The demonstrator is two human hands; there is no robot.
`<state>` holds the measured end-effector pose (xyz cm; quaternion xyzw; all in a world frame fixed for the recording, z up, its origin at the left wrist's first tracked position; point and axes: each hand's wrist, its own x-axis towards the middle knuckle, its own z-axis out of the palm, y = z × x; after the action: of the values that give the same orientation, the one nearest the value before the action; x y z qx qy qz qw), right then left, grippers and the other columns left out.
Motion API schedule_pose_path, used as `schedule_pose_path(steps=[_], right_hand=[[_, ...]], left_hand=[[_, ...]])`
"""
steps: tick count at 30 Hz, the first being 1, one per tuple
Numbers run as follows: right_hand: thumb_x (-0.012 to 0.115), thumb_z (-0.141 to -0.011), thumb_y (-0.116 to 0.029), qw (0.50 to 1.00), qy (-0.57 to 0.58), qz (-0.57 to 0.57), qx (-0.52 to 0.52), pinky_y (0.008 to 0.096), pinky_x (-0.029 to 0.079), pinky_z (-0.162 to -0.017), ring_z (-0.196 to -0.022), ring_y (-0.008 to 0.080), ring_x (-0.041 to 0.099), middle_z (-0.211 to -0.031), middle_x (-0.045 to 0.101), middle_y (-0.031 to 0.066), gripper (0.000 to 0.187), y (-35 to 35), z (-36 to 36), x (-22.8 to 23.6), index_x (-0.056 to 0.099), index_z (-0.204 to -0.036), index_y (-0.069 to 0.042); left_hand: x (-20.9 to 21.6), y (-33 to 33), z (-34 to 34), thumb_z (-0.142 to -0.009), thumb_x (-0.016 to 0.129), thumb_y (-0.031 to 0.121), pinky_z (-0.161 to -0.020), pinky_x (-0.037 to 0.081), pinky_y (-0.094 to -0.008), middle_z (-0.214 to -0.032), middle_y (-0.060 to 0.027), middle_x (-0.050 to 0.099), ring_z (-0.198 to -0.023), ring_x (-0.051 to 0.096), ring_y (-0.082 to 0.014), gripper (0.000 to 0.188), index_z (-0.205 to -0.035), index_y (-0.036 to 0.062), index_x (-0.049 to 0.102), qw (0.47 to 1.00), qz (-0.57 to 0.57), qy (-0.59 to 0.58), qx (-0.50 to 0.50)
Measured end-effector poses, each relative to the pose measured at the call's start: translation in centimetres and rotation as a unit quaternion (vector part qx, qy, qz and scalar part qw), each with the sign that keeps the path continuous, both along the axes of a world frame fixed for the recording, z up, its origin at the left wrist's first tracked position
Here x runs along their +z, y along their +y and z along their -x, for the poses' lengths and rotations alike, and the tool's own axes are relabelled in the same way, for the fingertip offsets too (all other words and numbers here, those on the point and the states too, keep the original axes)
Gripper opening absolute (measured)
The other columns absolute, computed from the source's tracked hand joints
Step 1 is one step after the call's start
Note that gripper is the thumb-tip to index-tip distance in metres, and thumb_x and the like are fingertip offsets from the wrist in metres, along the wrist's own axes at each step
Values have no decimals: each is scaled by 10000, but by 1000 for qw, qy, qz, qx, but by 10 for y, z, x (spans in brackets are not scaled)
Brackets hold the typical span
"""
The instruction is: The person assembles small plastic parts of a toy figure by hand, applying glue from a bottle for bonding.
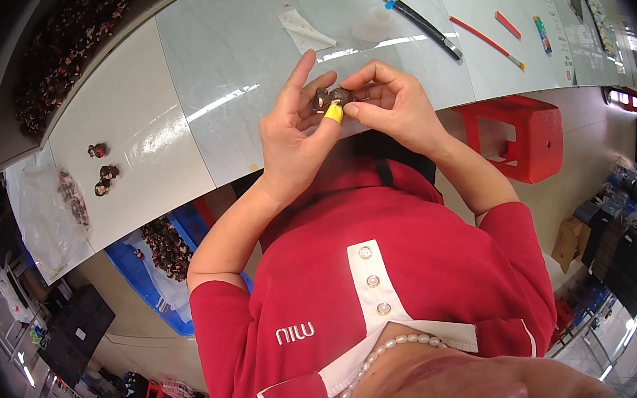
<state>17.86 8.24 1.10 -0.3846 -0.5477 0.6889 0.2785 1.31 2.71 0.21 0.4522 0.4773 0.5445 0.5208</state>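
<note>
Between my two hands, above the table's near edge, is a small dark brown figurine [338,96] with pale pink patches. My left hand [291,134] pinches it from the left, with yellow tape round the thumb and the index finger pointing up. My right hand [396,109] grips its right side between thumb and fingertips. The fingers hide part of the figurine, and its exact shape is too small to make out.
Similar figurines [106,180] lie on the table at left, beside a clear plastic bag [41,226]. Many more fill a tray [126,29] and a blue crate [129,267]. Beyond my hands are white paper [306,31], a black-handled cutter [425,27] and a red brush [483,41]. A red stool [543,139] stands right.
</note>
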Motion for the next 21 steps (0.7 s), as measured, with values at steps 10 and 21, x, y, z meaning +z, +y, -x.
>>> schedule_pose_path(steps=[10, 21], right_hand=[[615, -840, -108, 993, 76, 85, 28, 278, 494, -827, -917, 140, 609, -993, 621, 75, 260, 10, -9, -10, 556, -1068, 5], [600, -883, -188, 991, 95, 90, 32, 269, 481, -803, -888, 126, 596, -970, 634, 84, 270, 9, -9, -8, 549, -1062, 8]], left_hand=[[-5, -3, 9, -819, 561, -54, -765, 521, -249, -1076, -109, 637, -895, 649, -136, 516, -1317, 17, 446, 997, -24, 60, -43], [-3, -1, 9, -890, 566, 26, -831, 497, -257, -1164, -98, 585, -983, 613, -150, 417, -1294, 5, 464, 997, 28, -33, -56]])
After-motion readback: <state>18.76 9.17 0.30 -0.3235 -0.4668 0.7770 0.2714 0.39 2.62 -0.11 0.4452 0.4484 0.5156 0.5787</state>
